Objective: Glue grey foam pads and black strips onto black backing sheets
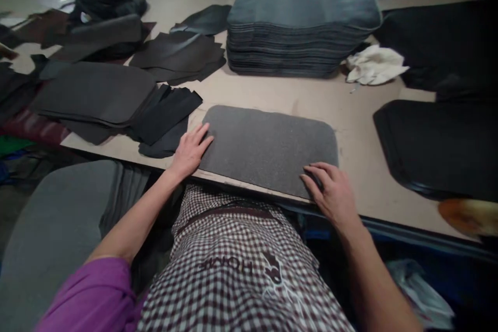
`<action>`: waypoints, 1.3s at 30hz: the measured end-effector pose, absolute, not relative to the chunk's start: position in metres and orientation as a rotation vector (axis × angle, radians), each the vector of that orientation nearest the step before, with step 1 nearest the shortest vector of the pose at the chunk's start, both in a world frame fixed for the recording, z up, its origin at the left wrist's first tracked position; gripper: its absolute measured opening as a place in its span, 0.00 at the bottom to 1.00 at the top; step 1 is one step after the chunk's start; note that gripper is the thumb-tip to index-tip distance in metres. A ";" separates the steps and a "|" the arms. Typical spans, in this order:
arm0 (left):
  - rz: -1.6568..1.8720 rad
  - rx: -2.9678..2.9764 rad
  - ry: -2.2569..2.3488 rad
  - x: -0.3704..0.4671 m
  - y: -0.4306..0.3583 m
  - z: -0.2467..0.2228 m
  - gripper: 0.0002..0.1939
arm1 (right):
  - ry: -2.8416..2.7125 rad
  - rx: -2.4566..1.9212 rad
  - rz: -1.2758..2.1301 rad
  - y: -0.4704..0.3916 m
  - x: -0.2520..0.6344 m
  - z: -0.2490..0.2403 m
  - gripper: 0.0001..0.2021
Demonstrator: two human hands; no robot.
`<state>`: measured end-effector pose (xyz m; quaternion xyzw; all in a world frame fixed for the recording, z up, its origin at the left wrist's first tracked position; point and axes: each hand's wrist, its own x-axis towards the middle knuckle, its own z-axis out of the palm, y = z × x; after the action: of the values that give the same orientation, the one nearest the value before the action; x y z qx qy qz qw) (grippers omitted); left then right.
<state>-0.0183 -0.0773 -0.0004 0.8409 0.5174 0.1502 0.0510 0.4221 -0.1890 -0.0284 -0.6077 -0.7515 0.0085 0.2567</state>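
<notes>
A flat grey panel (268,148) with rounded corners lies at the front edge of the pale worktable (311,94), right before me. My left hand (191,150) rests at the panel's left end, fingers stretched out and apart. At the front right corner is my right hand (330,187), its fingers bent and spread with the tips over the panel. I see nothing gripped in either hand. Left of the panel lie dark strips (167,114) beside a pile of dark grey rounded sheets (97,93).
A tall stack of grey panels (299,26) stands behind, next to a crumpled white cloth (375,65). Black panels (439,150) lie at the right, near a blurred brown and cream object (467,215). Below the table at left stand large grey sheets (62,218).
</notes>
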 end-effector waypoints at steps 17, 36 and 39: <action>0.374 2.594 1.489 -0.028 -0.060 -0.001 0.27 | -1.863 -1.682 0.095 -0.190 0.423 -0.011 0.15; 0.209 2.833 1.158 0.150 -0.126 -0.002 0.47 | -2.246 -1.797 -0.108 -0.153 0.347 -0.023 0.28; 0.196 2.836 1.190 0.139 -0.139 -0.003 0.47 | -2.231 -1.840 -0.074 -0.153 0.345 -0.018 0.28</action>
<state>0.1390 -0.1394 -0.0025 0.9198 0.3861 0.0635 0.0298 0.3449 -0.1530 -0.0180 -0.6313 -0.7652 -0.0254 0.1240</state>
